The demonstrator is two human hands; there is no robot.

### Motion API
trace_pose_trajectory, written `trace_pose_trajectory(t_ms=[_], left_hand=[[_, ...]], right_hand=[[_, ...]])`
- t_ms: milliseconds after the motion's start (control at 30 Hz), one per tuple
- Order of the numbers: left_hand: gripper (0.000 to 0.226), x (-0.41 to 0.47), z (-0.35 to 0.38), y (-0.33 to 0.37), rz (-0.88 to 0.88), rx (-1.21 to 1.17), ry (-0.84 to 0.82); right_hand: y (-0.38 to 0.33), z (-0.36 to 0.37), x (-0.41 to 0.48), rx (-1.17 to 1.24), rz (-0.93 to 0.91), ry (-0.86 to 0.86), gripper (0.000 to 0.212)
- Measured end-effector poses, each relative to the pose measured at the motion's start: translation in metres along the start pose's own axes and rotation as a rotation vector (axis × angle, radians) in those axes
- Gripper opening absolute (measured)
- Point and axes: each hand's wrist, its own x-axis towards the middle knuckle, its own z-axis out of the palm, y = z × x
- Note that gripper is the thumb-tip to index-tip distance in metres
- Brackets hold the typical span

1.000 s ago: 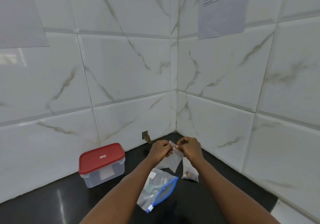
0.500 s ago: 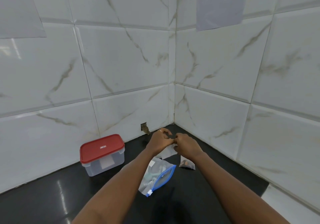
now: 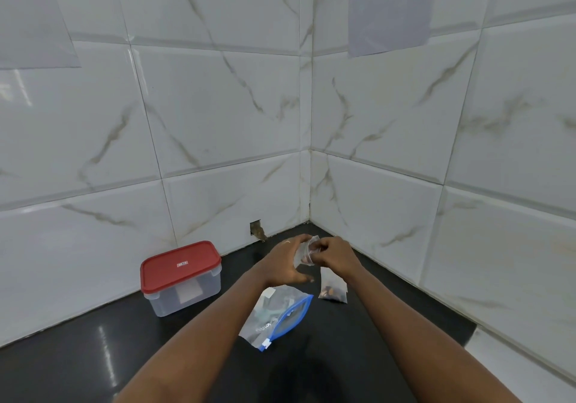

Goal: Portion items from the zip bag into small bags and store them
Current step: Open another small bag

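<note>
Two bare forearms reach in from the near edge of the black counter (image 3: 374,359) toward its back corner. Between them, about mid-counter, a clear zip bag (image 3: 274,317) with a blue zipper strip lies flat with some contents inside. Just beyond it and to the right, a filled small bag (image 3: 333,289) holding brownish pieces lies on the counter, apart from the zip bag.

Above these, near the back corner, both hands meet on a small clear bag (image 3: 303,254) lifted off the counter. The left hand (image 3: 285,264) holds it with the fingers curled over the top and the thumb spread below. The right hand (image 3: 335,254) pinches the bag's mouth with bent fingers; something dark shows inside.

To the left, by the back edge, stands a clear plastic container (image 3: 184,296) with its red lid (image 3: 179,264) on. Behind, a small hole (image 3: 257,230) breaks the marble-patterned wall tile at counter level. A printed paper sheet (image 3: 389,9) hangs on the right wall.
</note>
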Motion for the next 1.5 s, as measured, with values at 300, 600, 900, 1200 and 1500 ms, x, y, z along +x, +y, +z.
trace_pose_trajectory(t_ms=[300, 600, 900, 1200, 1500], left_hand=[[0.070, 0.002, 0.003, 0.008, -0.018, 0.112, 0.119], [0.069, -0.003, 0.005, 0.009, -0.063, 0.022, 0.108], [0.077, -0.006, 0.008, 0.007, -0.125, -0.007, 0.068], [0.076, -0.019, 0.004, -0.004, -0.287, 0.247, -0.019], [0.069, -0.041, 0.029, -0.003, -0.363, 0.439, -0.229]], right_hand=[[0.000, 0.003, -0.005, 0.160, -0.010, -0.112, 0.057], [-0.004, 0.004, -0.002, 0.105, -0.017, -0.061, 0.031], [-0.009, 0.007, -0.001, -0.112, -0.073, -0.044, 0.038], [0.006, 0.002, -0.005, 0.186, 0.032, 0.129, 0.016], [0.018, 0.026, -0.015, -0.001, 0.120, 0.072, 0.045]])
